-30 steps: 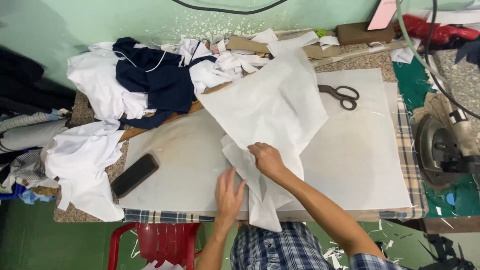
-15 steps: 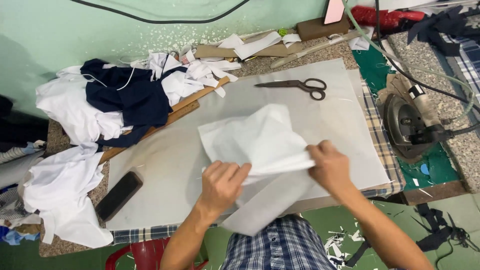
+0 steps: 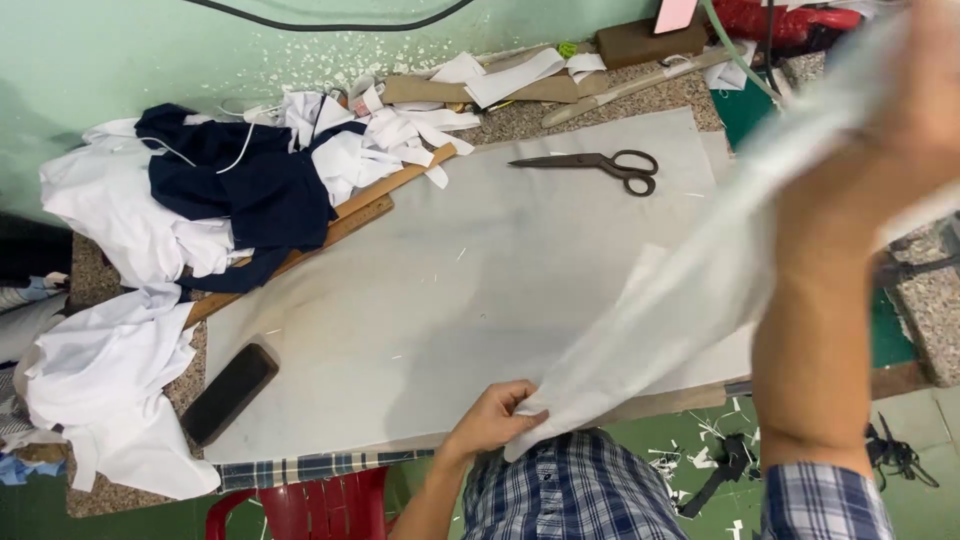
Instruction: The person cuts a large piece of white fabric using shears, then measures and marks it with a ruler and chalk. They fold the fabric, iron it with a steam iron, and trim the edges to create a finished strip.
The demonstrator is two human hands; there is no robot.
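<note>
far left: heap of white cloth (image 3: 105, 390) spilling off the table edge, more white pieces above it, a navy garment (image 3: 250, 195) lying on top of them. black phone (image 3: 230, 392) flat on the near left corner of the pale cutting sheet (image 3: 440, 290) that covers the table. a long wooden ruler (image 3: 330, 230) runs on a slant from the sheet's left edge up toward the scrap pile, partly under the navy garment. red plastic stool (image 3: 300, 505) below the table edge. left hand (image 3: 492, 418) at the near edge of the sheet, fingers curled shut, pinching the lower corner of a white fabric piece (image 3: 680, 310). the fabric stretches from that corner up and to the right, lifted off the table, taut and blurred with motion. scissors (image 3: 600, 165) lie flat on the sheet further back, blades closed, well apart from both hands. paper and cloth scraps along the wall behind them. right hand (image 3: 880, 140) raised high, close to the camera, very blurred; it has the upper end of the fabric, but how the fingers close on it cannot be told. checked shirt sleeve at its wrist.
</note>
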